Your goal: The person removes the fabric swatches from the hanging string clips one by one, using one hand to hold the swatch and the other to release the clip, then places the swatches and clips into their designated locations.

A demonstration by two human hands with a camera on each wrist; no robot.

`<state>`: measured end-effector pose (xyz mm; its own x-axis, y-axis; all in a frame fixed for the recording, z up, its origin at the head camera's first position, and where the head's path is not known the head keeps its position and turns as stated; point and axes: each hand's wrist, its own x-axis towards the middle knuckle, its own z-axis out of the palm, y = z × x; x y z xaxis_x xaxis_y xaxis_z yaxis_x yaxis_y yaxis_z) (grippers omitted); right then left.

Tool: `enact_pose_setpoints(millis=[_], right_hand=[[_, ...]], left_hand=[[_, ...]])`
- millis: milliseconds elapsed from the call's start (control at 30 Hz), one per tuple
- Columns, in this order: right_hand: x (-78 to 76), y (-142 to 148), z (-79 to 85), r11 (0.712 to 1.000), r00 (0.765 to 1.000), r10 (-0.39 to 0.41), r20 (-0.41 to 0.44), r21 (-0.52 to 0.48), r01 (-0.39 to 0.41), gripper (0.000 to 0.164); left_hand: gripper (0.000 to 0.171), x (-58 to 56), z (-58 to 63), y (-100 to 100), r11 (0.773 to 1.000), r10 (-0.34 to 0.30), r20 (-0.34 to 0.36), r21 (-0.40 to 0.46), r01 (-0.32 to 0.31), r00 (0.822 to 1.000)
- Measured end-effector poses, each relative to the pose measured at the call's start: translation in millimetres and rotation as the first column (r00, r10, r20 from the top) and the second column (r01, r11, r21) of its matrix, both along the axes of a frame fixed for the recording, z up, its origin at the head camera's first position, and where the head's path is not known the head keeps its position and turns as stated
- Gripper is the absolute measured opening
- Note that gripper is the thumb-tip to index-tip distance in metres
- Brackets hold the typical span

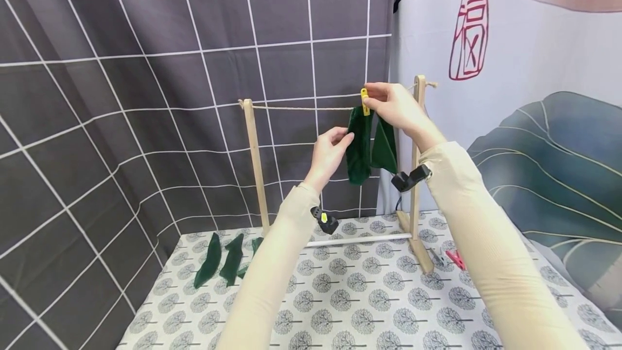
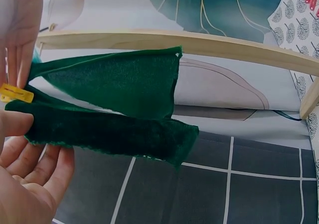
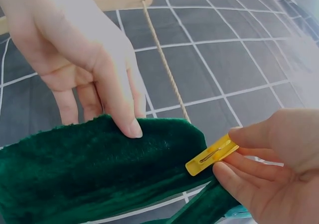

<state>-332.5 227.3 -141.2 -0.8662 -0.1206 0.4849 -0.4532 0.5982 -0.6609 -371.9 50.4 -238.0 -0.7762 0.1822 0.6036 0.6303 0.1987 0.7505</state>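
A strip of dark green velvety cloth (image 1: 359, 150) hangs over the rope (image 1: 303, 108) near its right end. My left hand (image 1: 331, 151) pinches the cloth's left edge, thumb in front and fingers behind, as the right wrist view shows. At the cloth's top corner my right hand (image 1: 392, 106) pinches a yellow clothespin (image 3: 212, 154), whose jaws overlap the cloth there. Just to the right hangs a second green piece (image 1: 384, 146), tapering to its top, partly behind the right hand. A bit of teal (image 3: 238, 212) shows beside the right fingers in the right wrist view.
Wooden posts (image 1: 256, 161) hold up the rope, with a white bar (image 1: 359, 240) low between them. Several green cloth pieces (image 1: 209, 263) lie at the table's left. Pink clothespins (image 1: 455, 259) lie right of the stand's wooden foot (image 1: 419, 247). A dark grid curtain hangs behind.
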Motion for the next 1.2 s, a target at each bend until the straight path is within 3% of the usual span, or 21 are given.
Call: enact_pose_setpoints(millis=[533, 933, 1200], right_hand=[[3.2, -2.1, 3.2, 0.999, 0.999, -0.012, -0.039, 0.030, 0.013, 0.043], [3.1, -5.1, 1.9, 0.994, 0.989, -0.103, -0.104, -0.037, 0.099, 0.035], [4.6, -6.5, 0.9, 0.985, 0.972, -0.161, -0.171, -0.080, 0.150, 0.027]], left_hand=[[0.021, 0.0, -0.3, -3.3, 0.998, -0.009, 0.024, 0.055, 0.007, 1.000], [0.018, 1.5, 4.6, -4.3, 0.997, 0.011, -0.004, 0.078, -0.010, 1.000], [0.015, 1.5, 2.8, -8.1, 0.990, -0.003, 0.010, 0.138, 0.002, 1.000]])
